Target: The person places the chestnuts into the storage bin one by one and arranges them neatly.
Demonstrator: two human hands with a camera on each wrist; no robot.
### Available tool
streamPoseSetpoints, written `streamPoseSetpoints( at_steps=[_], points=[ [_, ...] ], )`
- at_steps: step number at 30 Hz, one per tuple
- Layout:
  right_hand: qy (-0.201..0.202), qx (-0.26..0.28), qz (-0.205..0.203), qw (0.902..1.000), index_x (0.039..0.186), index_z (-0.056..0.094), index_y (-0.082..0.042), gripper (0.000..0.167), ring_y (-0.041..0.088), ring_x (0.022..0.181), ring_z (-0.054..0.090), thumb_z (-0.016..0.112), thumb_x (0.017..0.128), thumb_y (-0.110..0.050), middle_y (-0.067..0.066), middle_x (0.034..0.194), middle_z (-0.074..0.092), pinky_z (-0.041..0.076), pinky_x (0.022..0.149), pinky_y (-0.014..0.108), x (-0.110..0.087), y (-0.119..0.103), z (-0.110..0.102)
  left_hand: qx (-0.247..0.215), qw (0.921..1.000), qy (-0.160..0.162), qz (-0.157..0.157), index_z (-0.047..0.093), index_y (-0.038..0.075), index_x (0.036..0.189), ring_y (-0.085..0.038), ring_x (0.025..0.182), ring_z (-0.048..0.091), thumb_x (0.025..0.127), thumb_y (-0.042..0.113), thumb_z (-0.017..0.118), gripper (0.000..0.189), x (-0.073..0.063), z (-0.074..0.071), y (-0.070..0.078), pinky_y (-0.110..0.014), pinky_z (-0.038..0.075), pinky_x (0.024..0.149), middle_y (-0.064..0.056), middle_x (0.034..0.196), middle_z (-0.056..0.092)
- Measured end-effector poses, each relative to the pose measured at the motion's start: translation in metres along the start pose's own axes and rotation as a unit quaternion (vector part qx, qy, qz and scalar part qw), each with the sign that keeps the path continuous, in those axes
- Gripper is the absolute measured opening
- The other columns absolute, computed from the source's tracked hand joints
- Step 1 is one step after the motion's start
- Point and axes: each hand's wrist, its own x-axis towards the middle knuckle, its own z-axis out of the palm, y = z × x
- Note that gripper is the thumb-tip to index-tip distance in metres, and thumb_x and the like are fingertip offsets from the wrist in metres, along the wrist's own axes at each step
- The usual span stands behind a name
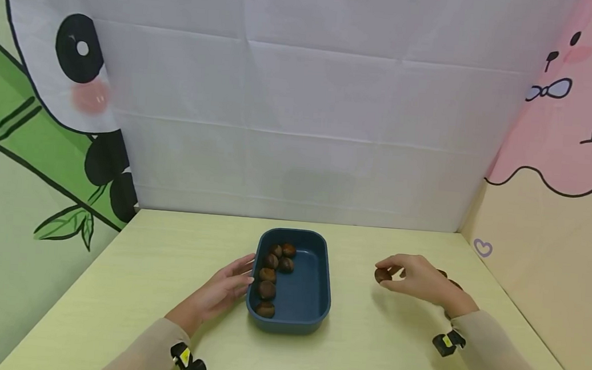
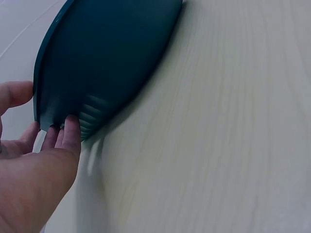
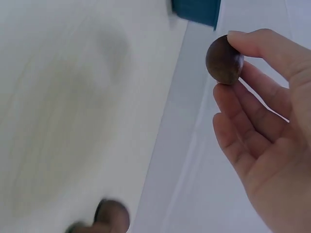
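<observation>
A dark blue rectangular box (image 1: 303,291) stands on the table, with several brown chestnuts (image 1: 267,289) grouped along its left side. My left hand (image 1: 221,294) rests its fairly straight fingers against the box's left wall. In the left wrist view, the fingertips (image 2: 72,127) lie on the outside of the dark box wall (image 2: 107,58). To the right of the box, my right hand (image 1: 418,279) pinches one chestnut (image 1: 383,275) between thumb and fingers, above the table. The right wrist view shows this chestnut (image 3: 224,60) at the fingertips, its surface smooth and brown.
More chestnuts (image 3: 112,215) lie on the table by the right wrist, mostly hidden behind that hand and forearm in the head view. The pale wooden table (image 1: 167,250) meets a white cloth (image 1: 307,174) at the back. Painted walls stand at both sides.
</observation>
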Motion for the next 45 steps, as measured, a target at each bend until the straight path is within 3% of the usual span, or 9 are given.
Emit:
streamPoseSetpoints(
  at_steps=[9,20,26,32,37,45],
  points=[
    [0.014,0.030,-0.068,0.9972,0.123,0.070,-0.010,0.035,0.009,0.093,0.066,0.076,0.090,-0.022,-0.007,0.110,0.071,0.055,0.080,0.045,0.053,-0.030,0.026,-0.007,1.0000,-0.006,0.000,0.012,0.001,0.159,-0.038,0.148,0.019,0.100,0.001,0.048,0.070,0.002,-0.001,-0.002,-0.042,0.030,0.114,-0.024,0.163,0.011],
    [-0.017,0.080,-0.106,0.9910,0.126,0.068,-0.011,0.037,0.010,0.099,0.066,0.075,0.092,-0.022,-0.005,0.112,0.070,0.056,0.086,0.038,0.093,-0.059,0.070,0.001,1.0000,-0.009,-0.002,0.011,0.001,0.160,-0.037,0.147,0.020,0.101,0.001,0.047,0.068,0.002,0.000,-0.003,-0.037,0.035,0.112,-0.024,0.163,0.011],
    [-0.050,0.055,-0.134,0.9882,0.125,0.068,-0.005,0.038,0.010,0.100,0.067,0.075,0.092,-0.023,0.001,0.113,0.070,0.056,0.086,0.033,0.116,-0.070,0.091,0.001,0.9999,-0.010,0.000,0.011,0.001,0.160,-0.037,0.147,0.020,0.100,0.002,0.049,0.071,0.002,0.000,0.000,-0.038,0.033,0.112,-0.025,0.163,0.011],
    [-0.092,0.010,-0.124,0.9880,0.122,0.071,-0.008,0.037,0.005,0.092,0.064,0.076,0.091,-0.026,-0.004,0.108,0.069,0.053,0.079,0.022,0.134,-0.080,0.107,-0.006,0.9999,-0.011,0.001,0.010,0.000,0.159,-0.039,0.147,0.019,0.101,0.001,0.047,0.069,0.002,-0.001,-0.002,-0.040,0.031,0.114,-0.026,0.163,0.009],
    [-0.094,-0.023,-0.118,0.9883,0.120,0.072,-0.010,0.035,0.005,0.089,0.062,0.077,0.090,-0.027,-0.006,0.107,0.069,0.050,0.075,0.018,0.142,-0.084,0.113,-0.002,1.0000,-0.005,0.001,0.011,0.001,0.160,-0.038,0.147,0.019,0.101,0.002,0.048,0.070,0.002,-0.003,-0.003,-0.038,0.034,0.112,-0.025,0.163,0.011],
    [-0.082,-0.057,-0.114,0.9884,0.118,0.072,-0.011,0.034,0.004,0.090,0.060,0.079,0.089,-0.027,-0.004,0.105,0.069,0.050,0.079,0.020,0.144,-0.086,0.121,-0.001,0.9999,-0.013,-0.001,0.010,0.001,0.160,-0.039,0.148,0.017,0.101,0.001,0.047,0.070,0.001,-0.004,-0.001,-0.037,0.034,0.112,-0.024,0.164,0.009]
  ],
)
